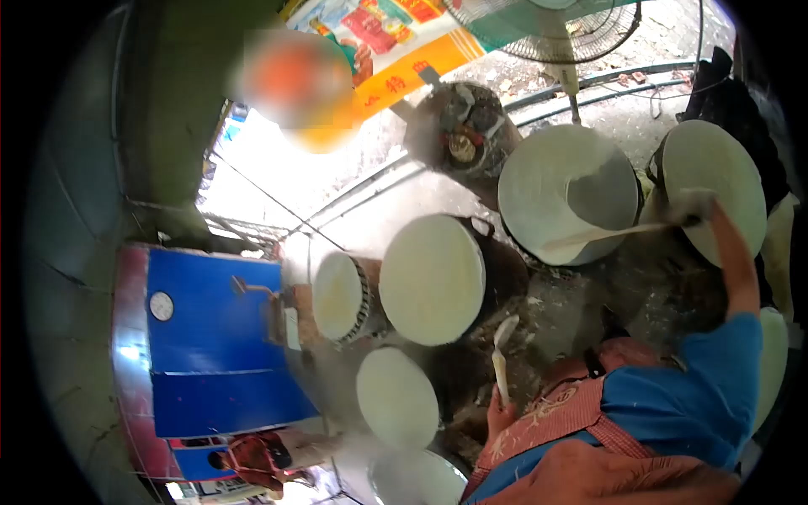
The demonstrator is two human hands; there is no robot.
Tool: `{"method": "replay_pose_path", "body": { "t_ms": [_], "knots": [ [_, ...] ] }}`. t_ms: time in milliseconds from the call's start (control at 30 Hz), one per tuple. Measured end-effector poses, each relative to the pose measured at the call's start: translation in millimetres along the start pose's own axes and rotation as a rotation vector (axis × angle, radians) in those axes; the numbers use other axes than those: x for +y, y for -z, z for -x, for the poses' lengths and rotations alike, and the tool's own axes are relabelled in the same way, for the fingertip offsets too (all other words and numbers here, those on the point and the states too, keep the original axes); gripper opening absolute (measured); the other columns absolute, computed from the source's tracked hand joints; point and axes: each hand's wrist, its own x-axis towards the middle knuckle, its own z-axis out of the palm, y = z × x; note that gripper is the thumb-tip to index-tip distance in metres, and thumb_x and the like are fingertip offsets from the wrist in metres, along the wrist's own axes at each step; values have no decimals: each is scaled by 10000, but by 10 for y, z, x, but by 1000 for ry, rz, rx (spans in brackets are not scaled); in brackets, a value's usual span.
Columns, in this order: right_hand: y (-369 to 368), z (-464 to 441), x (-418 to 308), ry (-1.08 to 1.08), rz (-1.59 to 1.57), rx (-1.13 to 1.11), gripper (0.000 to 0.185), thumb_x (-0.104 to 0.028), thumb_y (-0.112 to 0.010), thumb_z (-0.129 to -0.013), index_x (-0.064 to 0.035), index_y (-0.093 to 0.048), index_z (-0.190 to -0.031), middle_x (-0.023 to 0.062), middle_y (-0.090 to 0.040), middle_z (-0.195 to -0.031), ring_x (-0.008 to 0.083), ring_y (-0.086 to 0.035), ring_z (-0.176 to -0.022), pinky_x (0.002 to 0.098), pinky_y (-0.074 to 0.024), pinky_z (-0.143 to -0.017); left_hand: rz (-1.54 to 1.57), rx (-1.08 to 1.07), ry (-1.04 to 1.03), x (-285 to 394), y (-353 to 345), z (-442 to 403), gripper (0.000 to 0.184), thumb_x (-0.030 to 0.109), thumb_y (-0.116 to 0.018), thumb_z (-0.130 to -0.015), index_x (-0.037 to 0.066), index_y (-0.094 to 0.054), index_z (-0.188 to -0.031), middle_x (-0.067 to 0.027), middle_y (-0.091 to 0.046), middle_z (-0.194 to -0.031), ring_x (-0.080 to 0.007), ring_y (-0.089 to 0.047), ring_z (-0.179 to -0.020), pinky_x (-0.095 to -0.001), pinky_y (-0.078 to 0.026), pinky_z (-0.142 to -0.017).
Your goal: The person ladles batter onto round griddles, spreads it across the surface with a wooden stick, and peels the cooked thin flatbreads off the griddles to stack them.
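My right hand (695, 207) is blurred and closed around a long, thin wooden stick (602, 236). The stick reaches left across a round griddle (543, 172) with a pale surface and a darker grey patch. Below that hand lies another round griddle (715, 164), covered in a pale layer. My left hand (500, 414), low in front of the red checked apron (551, 417), is wrapped round a pale, narrow tool (502, 362) with a spoon-like end. Its exact kind is unclear. Left of this tool stands a large pale-topped griddle (433, 282).
More round griddles (397, 396) stand at the lower left, one with a shiny rim (417, 475). A small stove (463, 139) and a standing fan (555, 29) are at the top. Another person (252, 454) stands near the blue wall panel (215, 324). Haze hangs there.
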Motion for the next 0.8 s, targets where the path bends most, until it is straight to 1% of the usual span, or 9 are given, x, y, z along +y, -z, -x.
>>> {"method": "replay_pose_path", "body": {
  "t_ms": [100, 167, 200, 233, 300, 367, 567, 700, 800],
  "knots": [
    [-945, 698, 5, -45, -293, 228, 113, -111, -583, -827, -41, -662, -788, 47, -613, -709, 117, -570, -621, 279, -465, -564, 113, -110, 92, 16, 263, -76, 629, -41, -481, -802, 36, -334, -1408, -55, -513, -1157, -132, -475, -956, -224, -390, -828],
    [-1830, 846, 174, 89, -542, 516, 125, -87, -564, -844, -33, -676, -850, 38, -627, -756, 118, -576, -650, 268, -471, -596, 24, -116, 63, -404, 494, -203, 633, -46, -483, -802, 66, -346, -1410, -36, -542, -1018, -118, -495, -823, -222, -423, -727],
    [-2229, 954, 317, 146, -655, 670, 140, -76, -554, -853, -29, -684, -882, 33, -634, -780, 119, -579, -665, 263, -475, -612, 188, -177, 318, -222, 613, -169, 637, -42, -495, -804, 113, -365, -1408, 4, -510, -822, -86, -454, -654, -211, -409, -574],
    [-2488, 974, 467, 221, -750, 823, 159, -64, -545, -862, -26, -691, -913, 29, -641, -803, 120, -582, -680, 257, -478, -628, 97, -228, 222, -194, 698, -150, 672, -26, -504, -811, 156, -317, -1431, 18, -435, -659, -73, -379, -488, -223, -343, -421],
    [-3245, 92, 351, -36, -607, 975, 180, -99, -609, -851, -14, -682, -992, 43, -673, -859, 114, -592, -753, 251, -479, -670, 127, -313, 190, -196, 853, -121, 701, -23, -488, -826, 169, -241, -1454, 5, -413, -605, -87, -362, -423, -245, -316, -371],
    [-3825, -615, -187, 254, -234, 1149, 237, -194, -622, -838, -81, -679, -1038, 151, -679, -906, 184, -650, -751, 308, -490, -675, 274, -395, 188, -216, 971, -68, 720, -29, -461, -840, 181, -178, -1468, 1, -379, -556, -95, -334, -368, -259, -280, -327],
    [-3790, -289, -234, -139, 558, 1275, 210, -316, -532, -869, -149, -657, -881, 138, -642, -761, 328, -622, -661, 428, -505, -590, 309, -463, 144, -126, 1301, 323, 687, -7, -443, -888, 215, -147, -1466, 11, -347, -553, -84, -337, -392, -233, -273, -341],
    [-3759, -384, -369, 9, 20, 1362, 289, -336, -527, -870, -141, -651, -1043, 145, -656, -905, 349, -617, -841, 436, -487, -725, 681, -557, 321, -92, 1390, 527, 652, 29, -475, -895, 212, -184, -1450, 19, -299, -543, -85, -324, -385, -234, -277, -339],
    [-3824, -683, -887, 27, 69, 1183, 294, -369, -520, -866, -155, -670, -1001, 130, -653, -942, 339, -615, -893, 433, -483, -768, 1012, -609, 438, -223, 1318, 490, 292, 68, -487, -909, 152, -389, -1172, 23, -298, -550, -81, -311, -401, -230, -292, -347]
  ]
}}
